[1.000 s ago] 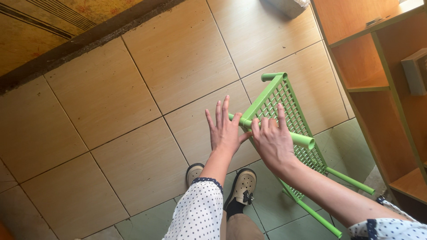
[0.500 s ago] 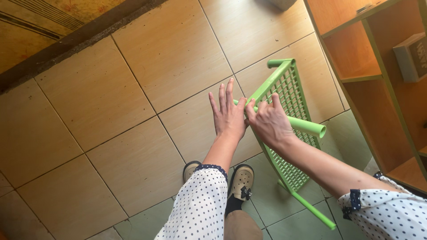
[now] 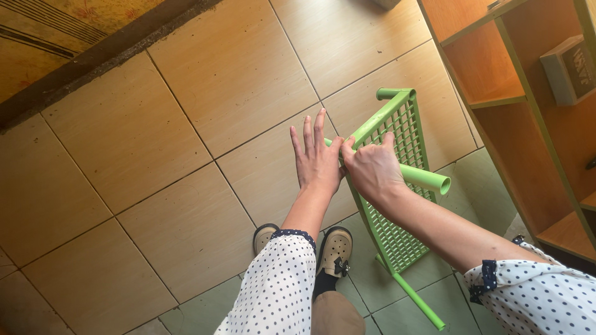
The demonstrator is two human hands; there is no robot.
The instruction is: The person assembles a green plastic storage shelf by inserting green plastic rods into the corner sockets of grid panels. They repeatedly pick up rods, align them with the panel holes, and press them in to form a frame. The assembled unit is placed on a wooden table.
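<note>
**Two hands on a green grid shelf**

The green shelf (image 3: 397,180) stands on its side on the tiled floor (image 3: 186,124), just beside the wooden cabinet (image 3: 496,74). It is a flat grid with green tubes for legs.

The left hand (image 3: 318,158) is flat and spread wide, fingers pointing away from the person. Its thumb side touches the near edge of the shelf. The right hand (image 3: 371,167) is curled over the green tube (image 3: 422,177) that sticks out from the shelf, with its fingers bent on the grid's edge. The two hands touch each other there.

The hands sit about where they were half a second ago. A second ago the right hand lay flatter, with its fingers spread on the grid; now it is more closed. The shelf has turned a little, so less of the lower leg (image 3: 416,301) shows.

The person's shoes (image 3: 332,251) are near the shelf's low end.
</note>
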